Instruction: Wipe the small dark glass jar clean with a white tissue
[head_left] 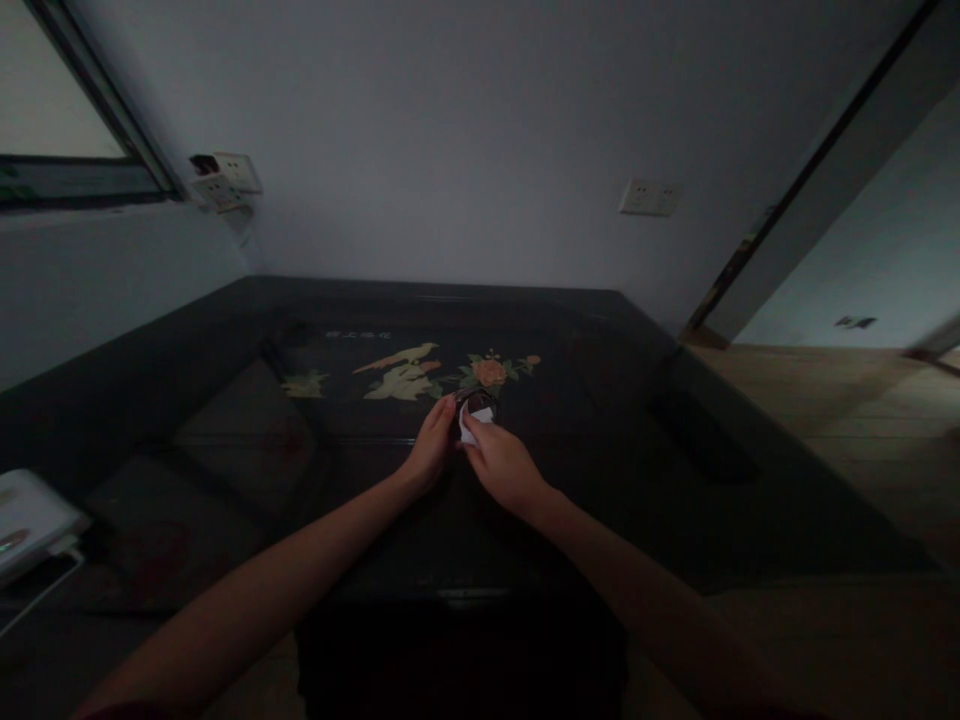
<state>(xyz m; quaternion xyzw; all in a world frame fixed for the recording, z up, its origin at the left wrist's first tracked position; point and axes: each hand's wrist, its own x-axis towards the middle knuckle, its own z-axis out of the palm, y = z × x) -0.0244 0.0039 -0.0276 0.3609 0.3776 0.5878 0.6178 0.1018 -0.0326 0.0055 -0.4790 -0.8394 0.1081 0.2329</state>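
Note:
In the middle of the head view, my left hand (433,440) is closed around the side of a small dark-rimmed object (477,401) that looks like a pair of eyeglasses. My right hand (510,465) pinches a small white cloth or tissue (475,427) against it, thumb uppermost. Both hands almost meet, just over the dark glossy table (570,520). Fingers cover much of the dark-rimmed object, and the dim light hides its finer shape.
Birds and flowers (405,375) decorate the tabletop behind my hands. A white device (34,520) with a cable is at the left edge. On the right lies a dark flat object (705,435). Behind the table rises a wall with sockets (649,197).

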